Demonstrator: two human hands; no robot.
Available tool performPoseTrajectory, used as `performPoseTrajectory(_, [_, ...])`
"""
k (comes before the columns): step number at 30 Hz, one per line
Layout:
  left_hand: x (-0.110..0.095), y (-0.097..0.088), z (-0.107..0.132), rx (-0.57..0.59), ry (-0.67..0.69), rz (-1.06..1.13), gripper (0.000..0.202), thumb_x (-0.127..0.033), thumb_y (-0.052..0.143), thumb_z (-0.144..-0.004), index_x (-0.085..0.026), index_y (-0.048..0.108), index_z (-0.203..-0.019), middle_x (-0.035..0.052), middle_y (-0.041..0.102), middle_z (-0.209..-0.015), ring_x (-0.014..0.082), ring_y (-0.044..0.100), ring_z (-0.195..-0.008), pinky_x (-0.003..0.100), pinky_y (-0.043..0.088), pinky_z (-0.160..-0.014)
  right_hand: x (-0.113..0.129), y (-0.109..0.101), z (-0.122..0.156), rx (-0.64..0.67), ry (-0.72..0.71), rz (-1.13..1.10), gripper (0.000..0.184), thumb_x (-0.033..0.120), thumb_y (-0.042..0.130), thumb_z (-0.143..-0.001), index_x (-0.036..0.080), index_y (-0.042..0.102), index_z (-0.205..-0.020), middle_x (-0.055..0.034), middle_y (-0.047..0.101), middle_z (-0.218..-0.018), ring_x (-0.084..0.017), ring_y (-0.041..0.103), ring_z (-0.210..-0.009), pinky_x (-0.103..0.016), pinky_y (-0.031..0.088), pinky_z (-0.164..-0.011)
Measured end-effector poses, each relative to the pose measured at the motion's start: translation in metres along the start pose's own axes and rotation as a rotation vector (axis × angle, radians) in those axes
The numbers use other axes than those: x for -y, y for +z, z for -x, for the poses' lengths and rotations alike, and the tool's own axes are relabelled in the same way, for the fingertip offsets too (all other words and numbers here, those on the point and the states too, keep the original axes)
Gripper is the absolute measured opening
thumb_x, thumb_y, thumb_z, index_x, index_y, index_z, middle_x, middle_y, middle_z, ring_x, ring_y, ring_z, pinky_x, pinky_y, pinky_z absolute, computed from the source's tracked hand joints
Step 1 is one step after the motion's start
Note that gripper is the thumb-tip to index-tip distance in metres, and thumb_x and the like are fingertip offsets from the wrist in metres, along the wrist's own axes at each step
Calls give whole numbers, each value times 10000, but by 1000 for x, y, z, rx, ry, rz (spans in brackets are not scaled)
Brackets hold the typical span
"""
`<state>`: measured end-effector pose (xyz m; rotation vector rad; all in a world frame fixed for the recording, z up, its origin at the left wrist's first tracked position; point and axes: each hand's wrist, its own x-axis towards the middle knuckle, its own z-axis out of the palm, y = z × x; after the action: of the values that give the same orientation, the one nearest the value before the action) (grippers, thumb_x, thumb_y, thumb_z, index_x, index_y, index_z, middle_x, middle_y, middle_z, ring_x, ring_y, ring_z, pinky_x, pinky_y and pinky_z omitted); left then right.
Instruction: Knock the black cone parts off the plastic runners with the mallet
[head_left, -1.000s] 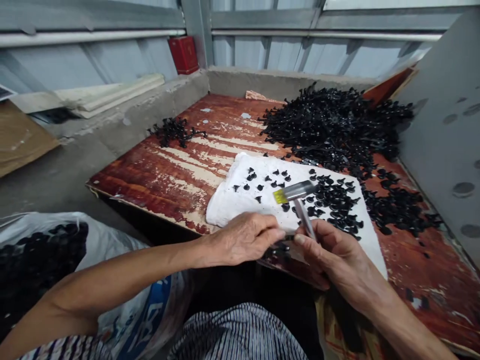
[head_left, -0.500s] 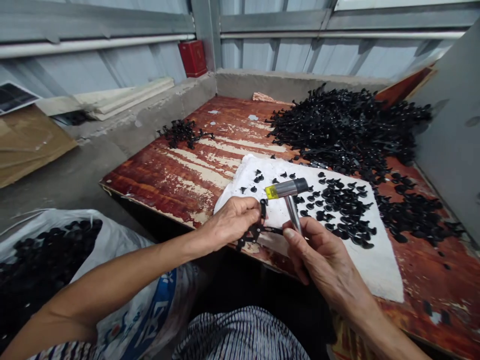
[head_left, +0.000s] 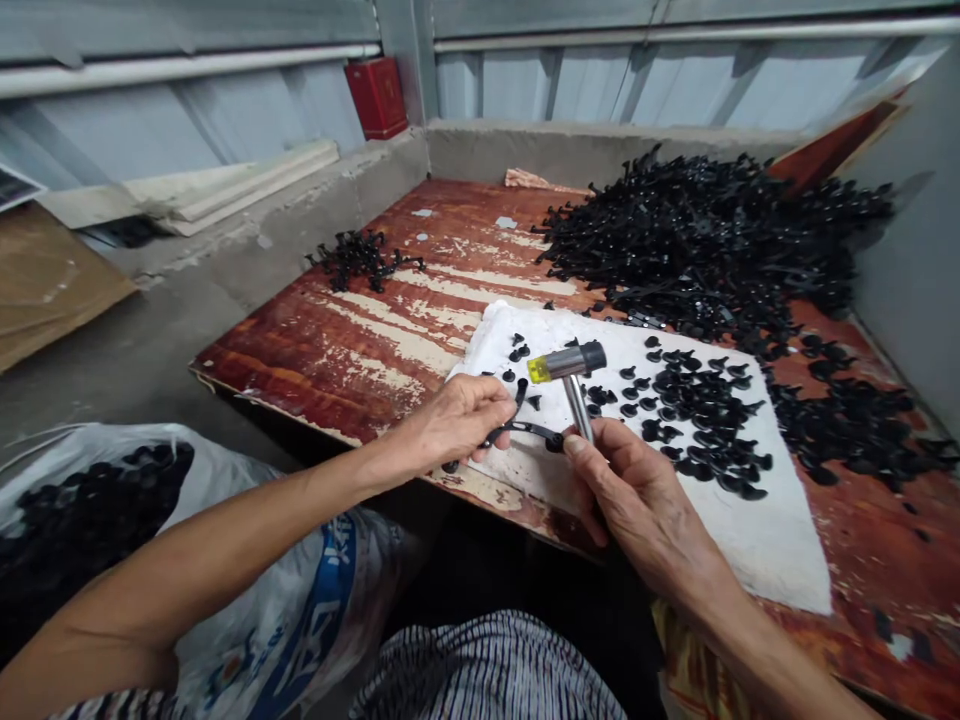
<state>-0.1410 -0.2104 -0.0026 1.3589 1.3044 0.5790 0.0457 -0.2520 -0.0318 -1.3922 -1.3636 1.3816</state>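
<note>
Hammer (head_left: 564, 362) with a silver metal shaft, one yellow face and one dark grey face, stands up from the right hand (head_left: 637, 480), whose fingers are wrapped round its lower shaft. The left hand (head_left: 461, 415) pinches a thin, glossy black jointed strip (head_left: 534, 430), whose rounded end reaches the right thumb. The fingertips, close together a second ago, have drawn apart, so the strip now shows between them, over the near edge of a folded white cloth (head_left: 787, 545). For the work in hand, that seems to mean handling rather than striking. Small black disc-headed pieces (head_left: 705, 410) lie loose on the cloth, which covers part of a worn red-brown wooden tabletop (head_left: 277, 350).
</note>
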Motion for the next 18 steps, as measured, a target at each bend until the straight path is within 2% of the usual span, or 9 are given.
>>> performPoseTrajectory(3, [-2,-10,-10,-19,-84,-12,228,-155,473,-901,-148,510,-676,-28,580,-549,36,460,-365,140,331,-359,-4,-2,1,3,34,-27,385,586,552,-816,206,491,-819,78,438,-455,-57,336,-316,-178,249,-312])
performPoseTrajectory(8, [-9,-23,-23,57,-174,26,237,-106,467,-895,-147,502,-664,1,619,-562,67,518,-384,158,349,-346,-7,-4,1,8,43,-90,389,589,561,-808,208,484,-820,84,434,-422,-59,335,-299,-176,252,-314])
performPoseTrajectory(14, [-11,-26,-34,83,-125,33,228,-113,472,-884,-148,518,-663,-18,570,-537,43,459,-368,154,332,-356,-3,-6,1,34,90,-112,373,571,574,-804,207,492,-819,87,422,-408,-60,333,-292,-174,242,-307])
performPoseTrajectory(18, [-6,-26,-38,51,-66,-53,217,-114,489,-864,-151,527,-654,-25,550,-533,31,429,-367,150,300,-353,-3,-8,0,43,112,-144,371,562,597,-791,211,477,-792,90,417,-427,-57,332,-294,-172,252,-297])
